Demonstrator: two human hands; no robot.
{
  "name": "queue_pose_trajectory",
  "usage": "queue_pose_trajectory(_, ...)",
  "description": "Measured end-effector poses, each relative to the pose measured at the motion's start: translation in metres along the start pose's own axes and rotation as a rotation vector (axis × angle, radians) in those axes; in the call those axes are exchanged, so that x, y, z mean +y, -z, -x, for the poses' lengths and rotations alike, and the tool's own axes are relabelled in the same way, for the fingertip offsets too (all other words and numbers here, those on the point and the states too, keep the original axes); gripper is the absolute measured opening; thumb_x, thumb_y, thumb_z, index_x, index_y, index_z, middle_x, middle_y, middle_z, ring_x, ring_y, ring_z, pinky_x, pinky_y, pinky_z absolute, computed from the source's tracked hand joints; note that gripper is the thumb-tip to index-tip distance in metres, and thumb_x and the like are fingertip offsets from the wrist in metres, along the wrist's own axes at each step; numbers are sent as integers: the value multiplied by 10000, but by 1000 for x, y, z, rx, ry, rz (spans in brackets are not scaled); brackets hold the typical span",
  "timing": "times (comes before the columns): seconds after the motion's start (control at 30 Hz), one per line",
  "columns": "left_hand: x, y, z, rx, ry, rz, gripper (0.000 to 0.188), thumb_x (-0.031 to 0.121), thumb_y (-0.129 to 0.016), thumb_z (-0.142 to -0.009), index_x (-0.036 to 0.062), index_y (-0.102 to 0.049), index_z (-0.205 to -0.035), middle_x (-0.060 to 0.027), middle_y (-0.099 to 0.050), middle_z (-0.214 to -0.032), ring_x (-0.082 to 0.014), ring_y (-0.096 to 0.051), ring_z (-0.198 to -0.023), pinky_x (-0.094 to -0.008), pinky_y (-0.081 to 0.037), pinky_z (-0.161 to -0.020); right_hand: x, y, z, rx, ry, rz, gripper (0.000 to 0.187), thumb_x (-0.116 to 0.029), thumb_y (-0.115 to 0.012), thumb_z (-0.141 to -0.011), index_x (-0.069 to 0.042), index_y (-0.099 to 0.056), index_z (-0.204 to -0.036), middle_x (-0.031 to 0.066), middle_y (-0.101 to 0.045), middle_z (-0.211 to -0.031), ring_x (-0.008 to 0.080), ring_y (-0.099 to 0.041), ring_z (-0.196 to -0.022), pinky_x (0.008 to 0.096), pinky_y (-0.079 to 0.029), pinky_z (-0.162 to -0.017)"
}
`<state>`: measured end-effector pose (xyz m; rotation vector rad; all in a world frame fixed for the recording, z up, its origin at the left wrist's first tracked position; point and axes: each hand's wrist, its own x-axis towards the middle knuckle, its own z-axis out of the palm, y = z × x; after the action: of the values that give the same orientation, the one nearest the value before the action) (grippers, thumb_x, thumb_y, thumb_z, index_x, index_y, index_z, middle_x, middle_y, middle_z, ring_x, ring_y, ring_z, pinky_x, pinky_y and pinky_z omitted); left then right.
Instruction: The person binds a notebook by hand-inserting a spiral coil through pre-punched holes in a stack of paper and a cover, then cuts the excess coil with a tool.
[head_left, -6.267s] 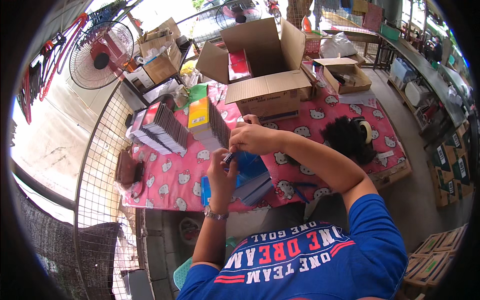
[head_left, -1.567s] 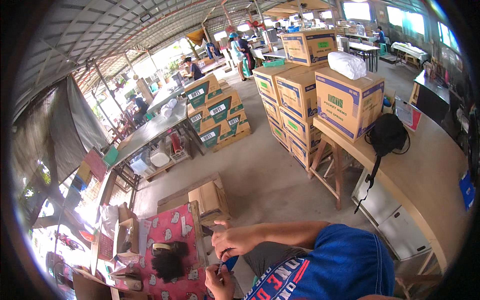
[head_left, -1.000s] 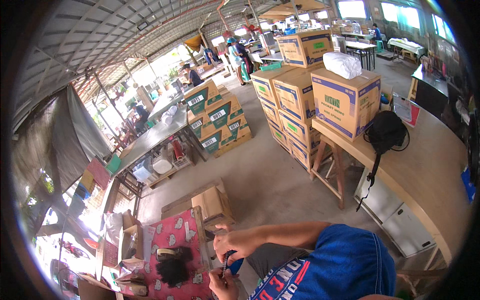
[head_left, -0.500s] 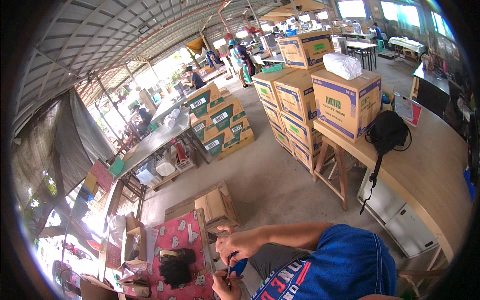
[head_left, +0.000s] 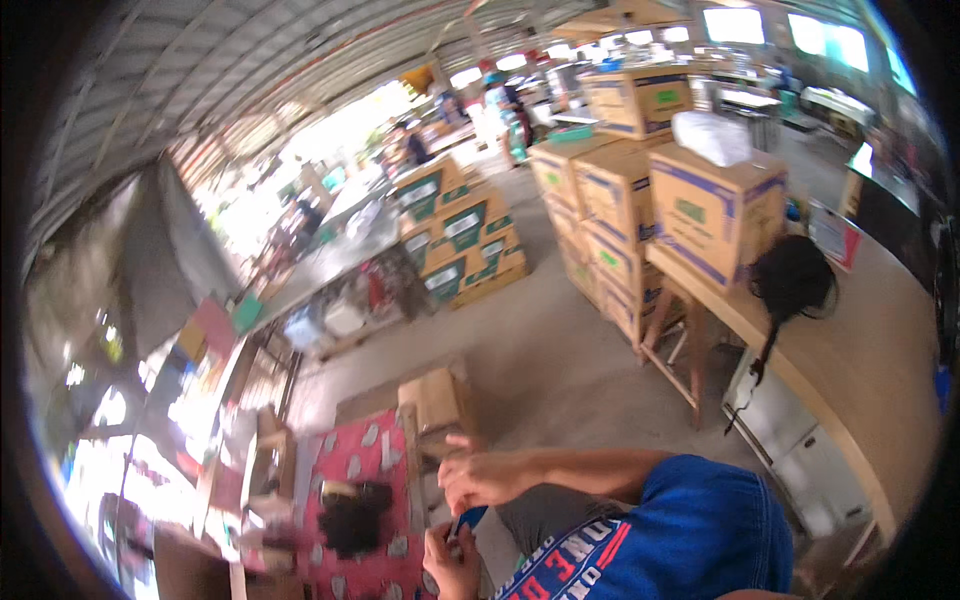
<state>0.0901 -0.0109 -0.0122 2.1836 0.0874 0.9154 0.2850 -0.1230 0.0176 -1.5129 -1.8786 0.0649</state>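
- My two hands are close together at the bottom middle of the frame, with a small blue piece point(head_left: 472, 517) between them; I judge the step in hand to be close finger work on that piece.
- My left hand point(head_left: 453, 562) is the lower one, its fingers bent and pointing up toward the blue; I cannot tell whether they are clamped on it or only resting against it.
- My right hand point(head_left: 483, 478) comes in from the right, just above, with most fingers curled down toward the blue and one finger sticking out to the upper left. Blur hides its fingertips, so I cannot tell if they pinch anything.
- The blue piece shows only as a narrow patch; whether I hold it up or it lies below my hands, I cannot say.
- As I judge it, the next move calls for steadying the piece with my left and making small, careful finger motions with my right, since so little room lies between them.
- To the left, in the lower part of the frame, a pink patterned cloth point(head_left: 380, 441) bears a black fluffy bundle point(head_left: 352, 522), well apart from the blue.
- A brown cardboard box point(head_left: 431, 398) sits just beyond the cloth, above my hands in the frame; neither hand touches it.
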Motion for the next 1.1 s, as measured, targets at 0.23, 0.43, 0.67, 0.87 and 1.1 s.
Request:
queue_pose_trajectory(0.23,-12,57,9,351,83,-291,164,44,-582,-881,-16,-659,-1014,-196,-662,-906,-335,-648,-794,-401,-518,-692,-20,-34,-79,319,174,101,125,-256,-607,-930,-167,-643,-1010,59,-587,-1078,248,-525,-1129,587,-190,-1086)
queue_pose_trajectory(0.43,11,162,60,841,214,-551,149,32,-582,-932,-72,-662,-1003,-144,-665,-908,-224,-636,-757,-321,-526,-616,23,-225,-130,603,-140,-283,417,-268,-541,-977,-32,-491,-1317,194,-475,-1350,334,-429,-1303,413,-336,-1085)
queue_pose_trajectory(0.67,3,199,111,880,236,-614,164,23,-640,-927,-74,-654,-1058,-120,-637,-958,-155,-651,-715,-263,-558,-609,9,-395,-34,-148,-8,204,738,-562,-576,-877,-98,-433,-1433,225,-371,-1469,532,-278,-1352,666,-182,-1107)
queue_pose_trajectory(0.87,27,211,125,803,300,-683,178,-20,-685,-858,-49,-683,-1034,-133,-671,-888,-167,-681,-708,-269,-554,-605,-8,-346,-79,-505,76,176,793,-598,-580,-851,-107,-416,-1452,247,-415,-1415,458,-339,-1341,613,-209,-1123)
queue_pose_trajectory(1.1,65,240,161,912,452,-771,214,-33,-697,-822,-17,-701,-1036,-182,-692,-902,-263,-688,-748,-325,-545,-674,-9,-364,-83,-583,215,252,783,-526,-636,-837,-92,-408,-1448,219,-514,-1322,419,-455,-1263,601,-274,-1098)
